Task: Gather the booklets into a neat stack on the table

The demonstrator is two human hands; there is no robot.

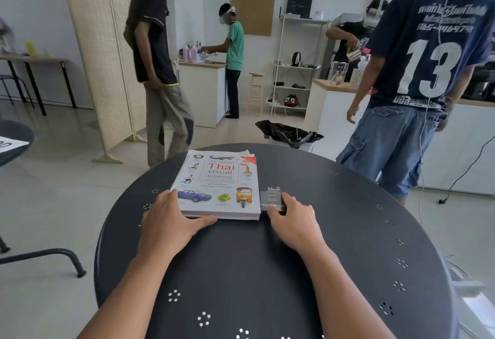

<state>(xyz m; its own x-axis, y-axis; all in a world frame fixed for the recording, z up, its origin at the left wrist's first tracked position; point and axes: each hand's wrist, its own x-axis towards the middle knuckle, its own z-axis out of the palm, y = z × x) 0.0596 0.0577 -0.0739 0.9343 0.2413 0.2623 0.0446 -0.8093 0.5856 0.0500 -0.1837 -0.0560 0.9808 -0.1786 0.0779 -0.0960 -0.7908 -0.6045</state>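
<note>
**Squaring the booklet stack: hand positions and handling notes**

The stack of booklets (218, 186) lies at the centre of the frame, on the far half of the round dark table (267, 271). The top item is a white paperback titled "Thai visual dictionary". Pale page corners protrude at its far edge, which indicates at least one further booklet beneath it; the count cannot be determined from this view.

The left hand (167, 222) lies flat and open against the stack's near left corner, fingers along the left edge and thumb pressed to the near edge. It braces the stack rather than gripping it.

The right hand (290, 221) rests just beside the stack's near right corner. Its fingers are loosely curled over a small dark packet (272, 199), which touches the right edge of the dictionary. Motion blur obscures the contact, so a firm grip on the packet is probable but not confirmed.

Handling judgement: the dictionary appears thick and moderately heavy, with a glossy cover that may slide on the items below. The thinner booklets will likely flex. Take hold at opposite edges, palms inward, and press toward the centre to align.

Persons stand in the upper left and upper right of the frame, well apart from the stack.
</note>
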